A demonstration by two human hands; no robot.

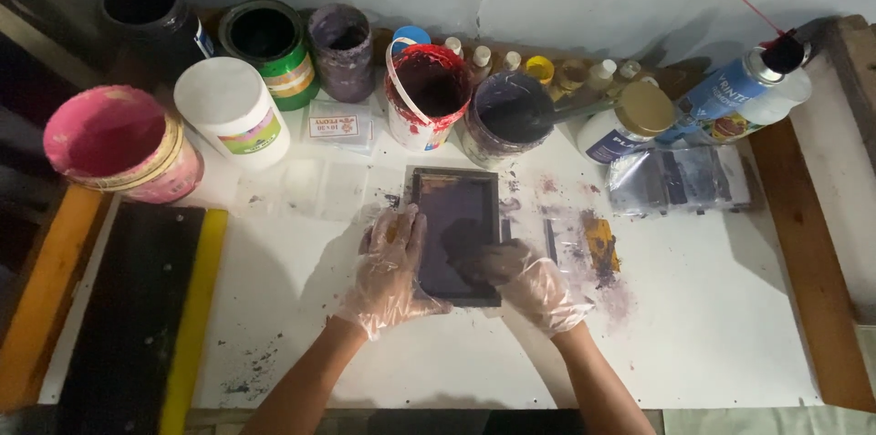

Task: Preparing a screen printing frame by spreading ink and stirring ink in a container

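Note:
A small dark wooden screen frame [454, 190] with purple-stained mesh lies flat on the white table [712, 325]. My left hand [392, 272], in a clear plastic glove, presses down on the frame's left edge. My right hand [527, 282], also gloved, rests on the lower right of the mesh, fingers curled over a dark object I cannot make out. Purple and yellow ink smears [599, 248] stain the table just right of the frame.
Several ink tubs line the back: pink [119, 145], white [233, 111], green [269, 47], purple [342, 50], red [427, 93], dark purple [508, 115]. Small bottles, a spray can [744, 88] and a foil pouch [680, 178] sit at right. A black and yellow board [137, 307] lies left.

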